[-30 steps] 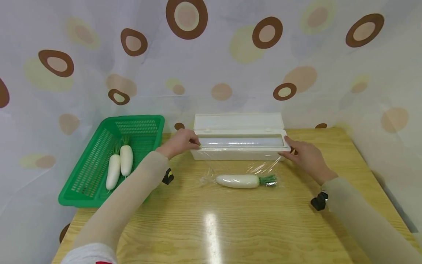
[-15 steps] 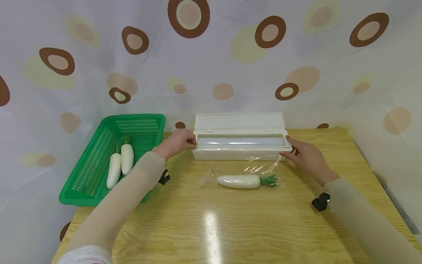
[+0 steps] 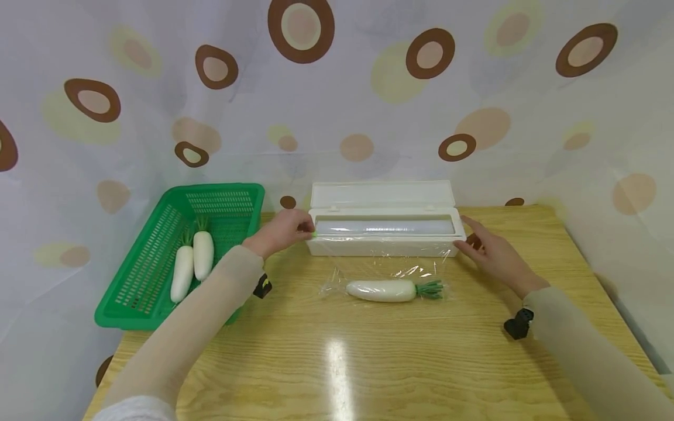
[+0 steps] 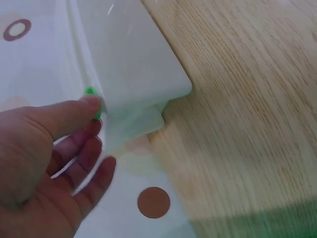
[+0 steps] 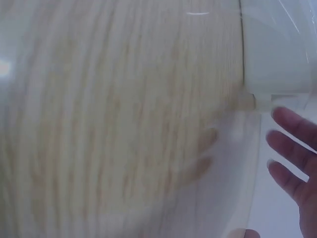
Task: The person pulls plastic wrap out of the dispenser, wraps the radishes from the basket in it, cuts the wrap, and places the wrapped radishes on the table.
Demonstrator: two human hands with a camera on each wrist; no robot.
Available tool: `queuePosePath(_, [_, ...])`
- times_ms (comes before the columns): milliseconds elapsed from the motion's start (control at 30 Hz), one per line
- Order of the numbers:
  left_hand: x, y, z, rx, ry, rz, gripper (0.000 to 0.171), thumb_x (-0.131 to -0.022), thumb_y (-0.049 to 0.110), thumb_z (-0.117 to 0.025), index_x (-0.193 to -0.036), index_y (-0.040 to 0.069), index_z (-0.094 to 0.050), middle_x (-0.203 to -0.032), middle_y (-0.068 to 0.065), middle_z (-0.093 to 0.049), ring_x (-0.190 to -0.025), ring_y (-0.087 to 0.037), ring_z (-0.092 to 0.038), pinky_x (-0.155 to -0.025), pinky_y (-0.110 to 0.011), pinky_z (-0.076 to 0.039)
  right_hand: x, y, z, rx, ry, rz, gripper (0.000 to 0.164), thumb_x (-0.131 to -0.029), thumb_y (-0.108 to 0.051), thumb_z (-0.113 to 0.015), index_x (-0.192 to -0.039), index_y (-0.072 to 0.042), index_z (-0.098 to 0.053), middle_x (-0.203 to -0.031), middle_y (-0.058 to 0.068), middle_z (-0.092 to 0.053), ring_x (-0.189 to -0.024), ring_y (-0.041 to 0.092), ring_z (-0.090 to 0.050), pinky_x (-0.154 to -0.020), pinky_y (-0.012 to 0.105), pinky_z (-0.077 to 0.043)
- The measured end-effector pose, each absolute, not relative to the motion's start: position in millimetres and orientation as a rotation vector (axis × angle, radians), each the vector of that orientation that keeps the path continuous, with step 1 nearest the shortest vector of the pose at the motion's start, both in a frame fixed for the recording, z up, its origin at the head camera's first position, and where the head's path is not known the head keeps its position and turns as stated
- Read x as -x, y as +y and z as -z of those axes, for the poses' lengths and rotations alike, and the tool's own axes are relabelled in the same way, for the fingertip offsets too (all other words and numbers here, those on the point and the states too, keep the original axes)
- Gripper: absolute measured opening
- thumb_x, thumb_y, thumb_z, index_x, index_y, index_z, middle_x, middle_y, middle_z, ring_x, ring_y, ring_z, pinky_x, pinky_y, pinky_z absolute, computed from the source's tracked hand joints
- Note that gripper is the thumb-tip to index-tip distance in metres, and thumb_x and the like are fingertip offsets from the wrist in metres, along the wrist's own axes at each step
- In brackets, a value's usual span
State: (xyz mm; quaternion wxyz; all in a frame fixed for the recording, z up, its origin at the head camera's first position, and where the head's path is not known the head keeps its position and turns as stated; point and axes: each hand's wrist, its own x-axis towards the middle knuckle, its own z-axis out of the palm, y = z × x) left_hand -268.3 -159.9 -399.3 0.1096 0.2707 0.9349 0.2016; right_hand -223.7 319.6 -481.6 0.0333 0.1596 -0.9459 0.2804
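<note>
Box point(image 3: 381, 248), long & white, sits btwn the two hands, lid point(image 3: 381, 195) tipped back on its far side, film roll point(image 3: 387, 227) lying inside. Green tab point(image 4: 90, 91) is at its L front end; L hand point(image 3: 281, 230) pinches it btwn thumb & finger, other fingers loosely bent & off the box per L wrist view. R hand point(image 3: 495, 254) is at the box's other end, thumb & fingers apart & relaxed, gripping nothing; thumb tip by the front corner, can't tell if touching. Clear film point(image 3: 409, 272) runs from box front toward the person, over a white radish point(image 3: 381, 290) lying on the table, nearer the person than either hand & approx midway btwn them, green stalks point(image 3: 430, 289) pointing to the R hand's side. Green basket point(image 3: 139, 323) stands L of the L hand, partly hidden by that sleeve point(image 3: 200, 318), w/ 2 more radishes point(image 3: 182, 273) side by side in it. Wood table point(image 3: 279, 362) under both hands; spotted sheet point(image 3: 337, 88) hangs beyond them.
</note>
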Motion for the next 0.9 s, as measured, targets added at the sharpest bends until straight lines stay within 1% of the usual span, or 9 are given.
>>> queuePosePath(100, [258.6,-153.6,396.6,-0.773,2.844,-0.357,0.022,-0.1,0.013,-0.072,-0.117,0.001,-0.068,-0.117,-0.015,-0.067,-0.109,-0.031,-0.064,-0.097,-0.044,-0.053,217.8,315.3,481.5,-0.511,-2.789,-0.785,0.058,-0.107,-0.027,-0.061,-0.152,0.004,-0.042,-0.104,0.018,-0.065,-0.085,0.028,-0.059,-0.072,0.044,-0.049])
queuePosePath(200, [240.5,-143.1,398.5,-0.752,2.972,-0.126,0.035,-0.098,0.02,-0.076,-0.126,0.003,-0.064,-0.124,-0.016,-0.064,-0.117,-0.035,-0.059,-0.103,-0.052,-0.048,207.1,305.4,479.7,-0.601,-2.601,-0.695,0.04,-0.099,-0.012,-0.07,-0.132,0.007,-0.059,-0.098,0.019,-0.065,-0.085,0.032,-0.058,-0.073,0.049,-0.047])
queuePosePath(300, [217.9,-128.0,408.8,-0.845,3.106,-0.114,0.03,-0.098,0.022,-0.076,-0.121,0.007,-0.065,-0.118,-0.013,-0.065,-0.111,-0.034,-0.059,-0.097,-0.055,-0.049,194.0,290.9,477.3,-0.789,-2.46,-0.602,0.026,-0.091,-0.004,-0.075,-0.114,0.004,-0.067,-0.096,0.015,-0.068,-0.083,0.032,-0.061,-0.074,0.05,-0.05])
queuePosePath(367, [203.0,-115.2,418.9,-1.006,3.153,-0.253,0.024,-0.097,0.019,-0.077,-0.115,0.006,-0.068,-0.11,-0.011,-0.067,-0.103,-0.032,-0.062,-0.09,-0.05,-0.051,184.5,279.0,477.0,-0.921,-2.411,-0.55,0.02,-0.097,-0.014,-0.072,-0.11,0.001,-0.069,-0.097,0.013,-0.069,-0.086,0.031,-0.063,-0.077,0.051,-0.051])
queuePosePath(467, [183.9,-94.6,438.0,-1.245,3.104,-0.417,0.02,-0.098,0.018,-0.075,-0.114,0.006,-0.069,-0.105,-0.007,-0.068,-0.098,-0.026,-0.063,-0.088,-0.042,-0.053,170.9,260.7,480.4,-1.069,-2.405,-0.479,0.035,-0.108,-0.034,-0.058,-0.112,-0.001,-0.07,-0.103,0.011,-0.069,-0.093,0.03,-0.064,-0.08,0.05,-0.052])
queuePosePath(533, [173.5,-81.8,449.5,-1.321,3.037,-0.456,0.027,-0.098,0.019,-0.075,-0.121,0.007,-0.069,-0.11,-0.007,-0.067,-0.102,-0.024,-0.063,-0.09,-0.039,-0.053,162.6,249.3,484.2,-1.129,-2.425,-0.431,0.042,-0.109,-0.04,-0.054,-0.117,-0.001,-0.07,-0.107,0.011,-0.068,-0.098,0.031,-0.064,-0.084,0.05,-0.051])
queuePosePath(633, [162.4,-67.8,463.9,-1.305,2.971,-0.428,0.034,-0.097,0.019,-0.074,-0.129,0.009,-0.066,-0.121,-0.007,-0.065,-0.111,-0.024,-0.061,-0.095,-0.039,-0.052,153.2,235.3,489.8,-1.178,-2.485,-0.361,0.042,-0.101,-0.034,-0.068,-0.127,-0.001,-0.067,-0.116,0.012,-0.067,-0.107,0.033,-0.063,-0.094,0.051,-0.049])
queuePosePath(733, [157.3,-59.5,475.6,-1.255,2.961,-0.389,0.036,-0.096,0.018,-0.075,-0.13,0.012,-0.064,-0.125,-0.008,-0.065,-0.115,-0.026,-0.061,-0.097,-0.04,-0.053,147.1,225.7,493.4,-1.172,-2.571,-0.305,0.053,-0.093,-0.026,-0.078,-0.136,0.0,-0.063,-0.122,0.013,-0.066,-0.113,0.033,-0.062,-0.102,0.052,-0.047])
queuePosePath(900, [157.9,-54.6,487.5,-1.197,2.984,-0.306,0.033,-0.101,0.014,-0.068,-0.133,0.012,-0.059,-0.125,-0.008,-0.065,-0.117,-0.026,-0.061,-0.098,-0.039,-0.053,145.4,214.8,496.1,-1.1,-2.691,-0.221,0.06,-0.093,-0.029,-0.079,-0.14,0.003,-0.059,-0.129,0.016,-0.064,-0.117,0.034,-0.061,-0.104,0.052,-0.047])
